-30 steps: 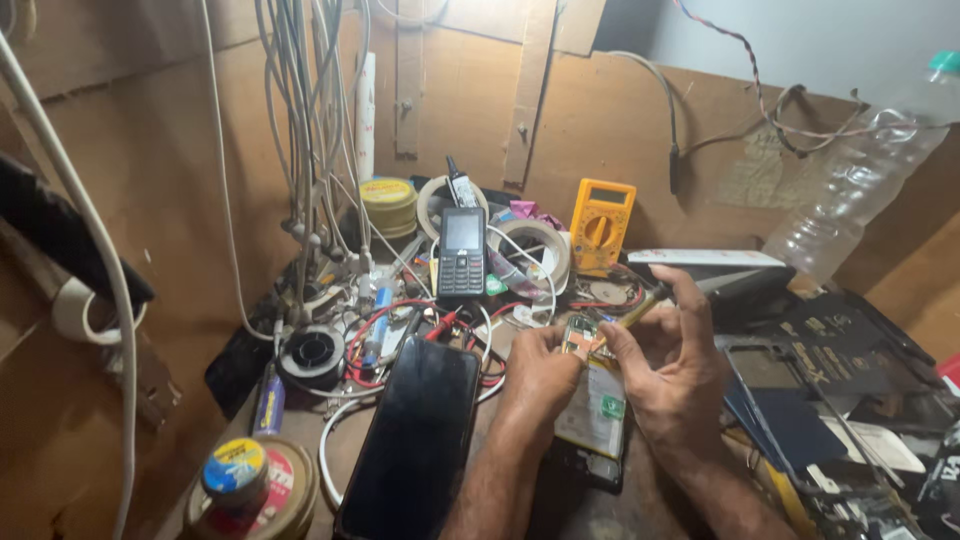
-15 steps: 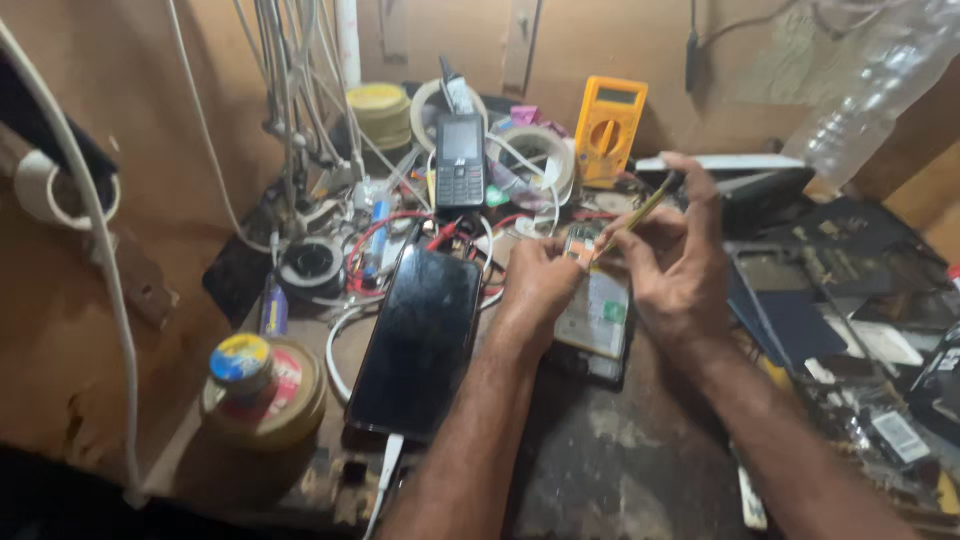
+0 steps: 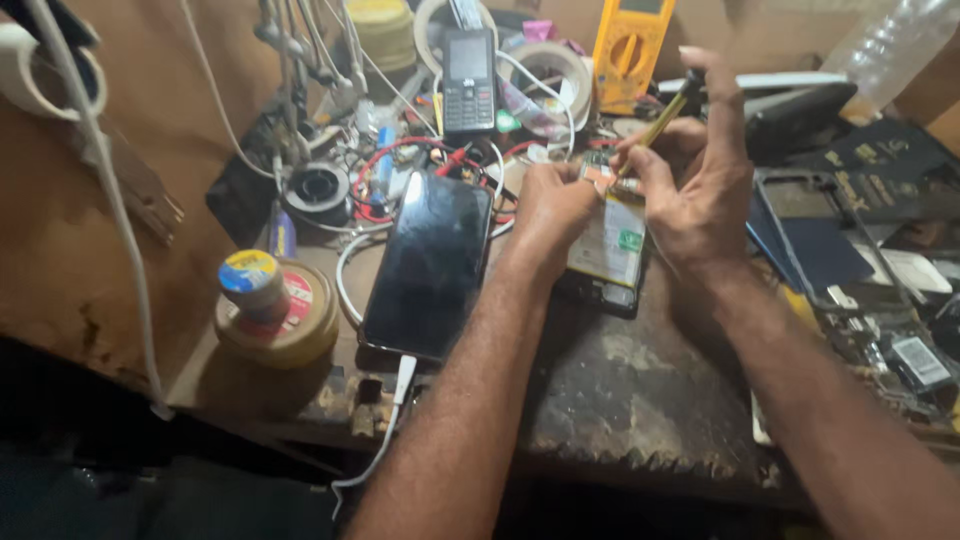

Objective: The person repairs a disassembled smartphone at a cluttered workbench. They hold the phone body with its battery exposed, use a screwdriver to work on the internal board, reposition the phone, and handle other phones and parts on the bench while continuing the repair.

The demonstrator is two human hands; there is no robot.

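Observation:
An opened phone with its back off lies on the worn workbench, its battery showing. My left hand rests curled on the phone's upper left edge and steadies it. My right hand pinches a thin yellow-handled tool, whose tip points down at the top of the opened phone. Left of it lies a black smartphone, screen up, with a white cable plugged into its near end.
A small keypad phone, a yellow multimeter, tape rolls and tangled wires crowd the back. Two stacked round tins stand at the left. Phone frames and parts cover the right side. A clear plastic bottle lies at far right.
The view has dropped and moved closer to the bench. Both hands stay on the opened phone, and the tool remains pinched in my right hand.

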